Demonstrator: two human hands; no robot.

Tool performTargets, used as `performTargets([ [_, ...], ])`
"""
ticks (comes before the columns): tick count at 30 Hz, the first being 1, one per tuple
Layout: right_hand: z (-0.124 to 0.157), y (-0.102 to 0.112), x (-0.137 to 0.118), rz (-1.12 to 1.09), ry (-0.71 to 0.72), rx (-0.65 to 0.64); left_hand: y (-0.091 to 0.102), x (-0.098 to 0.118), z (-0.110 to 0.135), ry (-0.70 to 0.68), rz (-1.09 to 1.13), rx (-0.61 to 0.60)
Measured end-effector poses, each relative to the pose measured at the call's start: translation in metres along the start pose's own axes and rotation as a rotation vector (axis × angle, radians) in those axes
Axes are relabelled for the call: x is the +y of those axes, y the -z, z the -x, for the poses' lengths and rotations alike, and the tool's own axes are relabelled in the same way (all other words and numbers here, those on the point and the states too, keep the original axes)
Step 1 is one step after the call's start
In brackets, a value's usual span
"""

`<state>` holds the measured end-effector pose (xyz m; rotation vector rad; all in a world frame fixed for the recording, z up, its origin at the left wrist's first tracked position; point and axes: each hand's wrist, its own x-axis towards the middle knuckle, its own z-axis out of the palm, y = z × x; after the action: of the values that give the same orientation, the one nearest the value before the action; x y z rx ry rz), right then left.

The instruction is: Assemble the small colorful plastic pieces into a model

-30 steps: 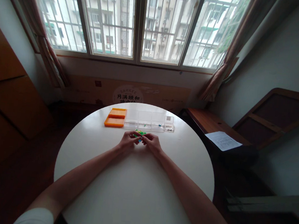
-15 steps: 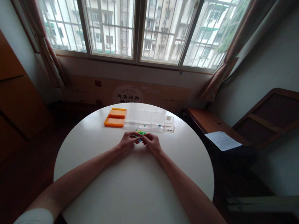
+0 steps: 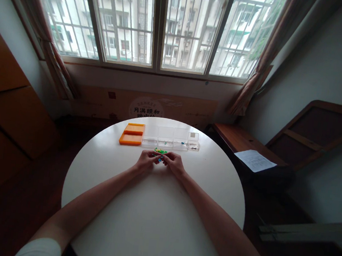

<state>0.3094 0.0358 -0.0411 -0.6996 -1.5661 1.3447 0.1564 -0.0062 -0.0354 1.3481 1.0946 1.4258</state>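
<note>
Many small pieces, mostly bright green with some yellow and a touch of blue, lie in a loose heap on the round white bench, beside the fingertips of the left hand and right hand and nearer than the clear boxes. What shows of the heap stretches mainly left to right; single pieces are too tiny to reveal a long axis or direction. Both hands' fingers are bent, tips nearly meeting; whether they pinch a piece cannot be told.
</note>
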Motion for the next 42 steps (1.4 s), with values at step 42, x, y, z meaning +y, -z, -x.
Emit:
performTargets([
  [42, 0.0003, 0.0001, -0.0014, -0.009, 0.012, -0.004, -0.0019, 0.0073, 0.0044, 0.019, 0.055, -0.003],
])
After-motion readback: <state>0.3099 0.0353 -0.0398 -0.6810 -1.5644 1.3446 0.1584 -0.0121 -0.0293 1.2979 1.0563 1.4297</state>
